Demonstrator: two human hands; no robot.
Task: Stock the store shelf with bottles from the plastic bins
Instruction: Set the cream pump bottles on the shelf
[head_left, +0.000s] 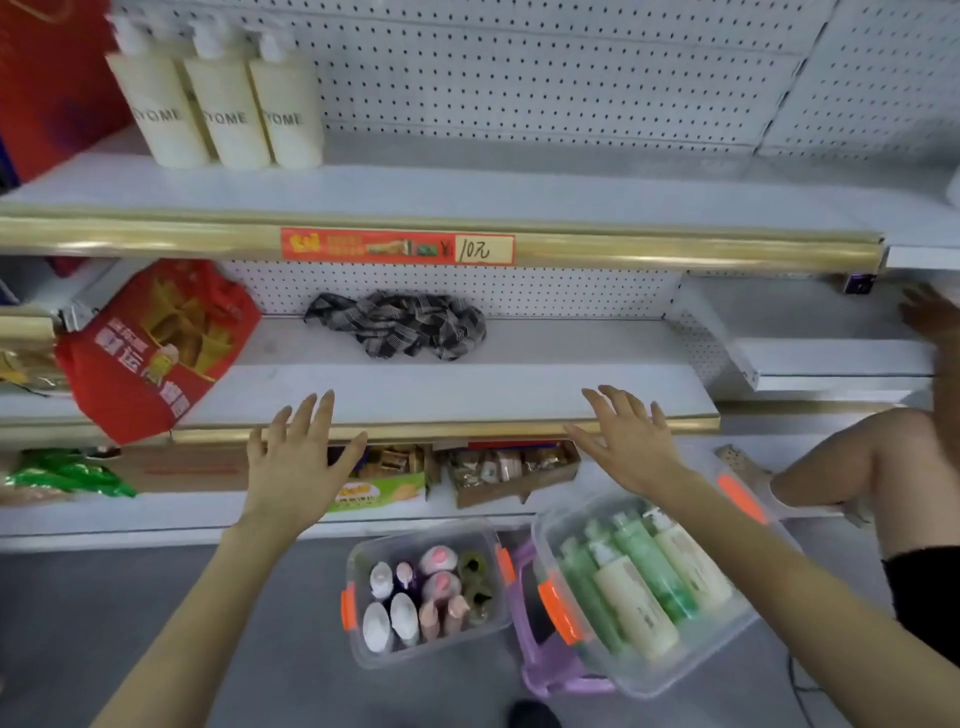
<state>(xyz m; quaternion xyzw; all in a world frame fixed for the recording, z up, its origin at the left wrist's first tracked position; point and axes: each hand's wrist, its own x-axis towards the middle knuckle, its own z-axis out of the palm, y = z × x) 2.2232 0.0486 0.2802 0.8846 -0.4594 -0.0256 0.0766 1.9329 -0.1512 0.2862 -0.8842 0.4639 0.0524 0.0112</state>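
Head camera view, looking forward and down at a white store shelf unit with gold edging. The person's left hand and right hand are both spread wide, fingers straight, holding nothing, and raised in front of the gold lip of the middle shelf; whether they touch it cannot be told. The bottles to be stocked are on the floor below. A small clear bin with orange latches holds small bottles, white, pink and dark, standing upright. Just to its right, a larger clear bin sits tilted on a purple stool and holds tall green and cream bottles lying side by side. Three cream pump bottles already stand on the top shelf at the left. No bottle has been picked up yet, so the next step is probably reaching down for one. It would help to grip each bottle round the body, steady the tilted bin while doing so, and move the checked cloth off the middle shelf first. At the right edge are another person's knee and hand.
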